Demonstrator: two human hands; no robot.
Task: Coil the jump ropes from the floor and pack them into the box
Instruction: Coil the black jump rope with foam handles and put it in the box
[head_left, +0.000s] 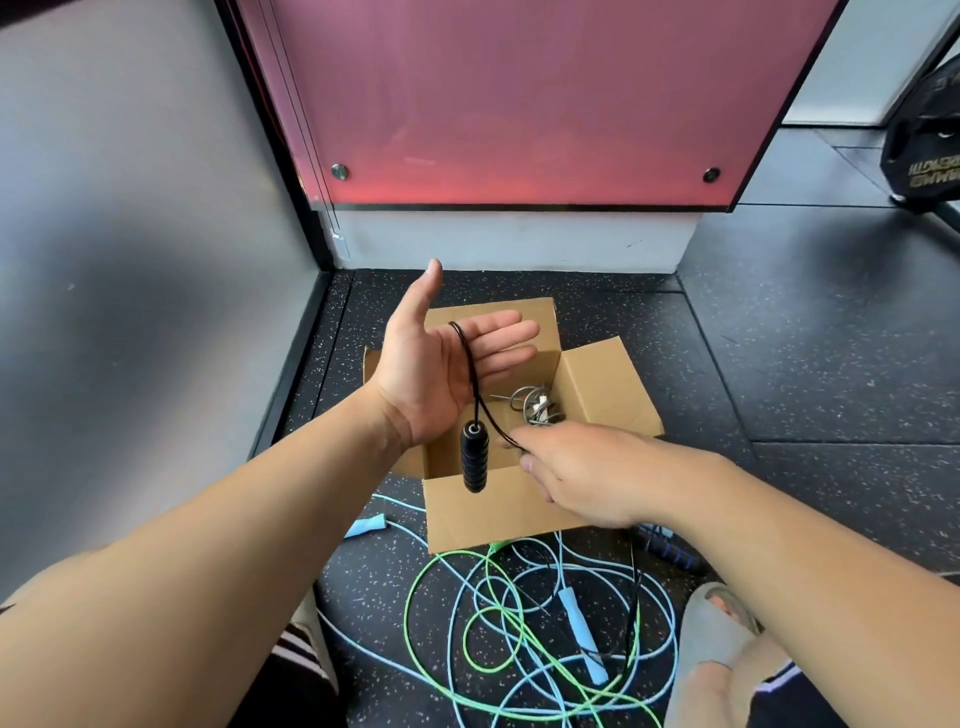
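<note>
- left hand (441, 374) flat open, palm up over the box (493, 514), black rope (470, 364) just draped across it, handle (474, 462) dangling
- right hand (597, 473) fingers pinching that cord
- green rope (407, 603) and blue rope (579, 629) tangled on the floor (779, 364)

Black cord (470, 364): run lost under the right grip (587, 473). Box (498, 512) contents: blurred metal tangle (535, 408), not identifiable. Dark handle (670, 551), lower right: partly behind the right forearm (779, 530). Weight plate (924, 140), upper right: cut by frame edge, lettering unreadable. Sandalled foot (717, 623): partly covered too.
</note>
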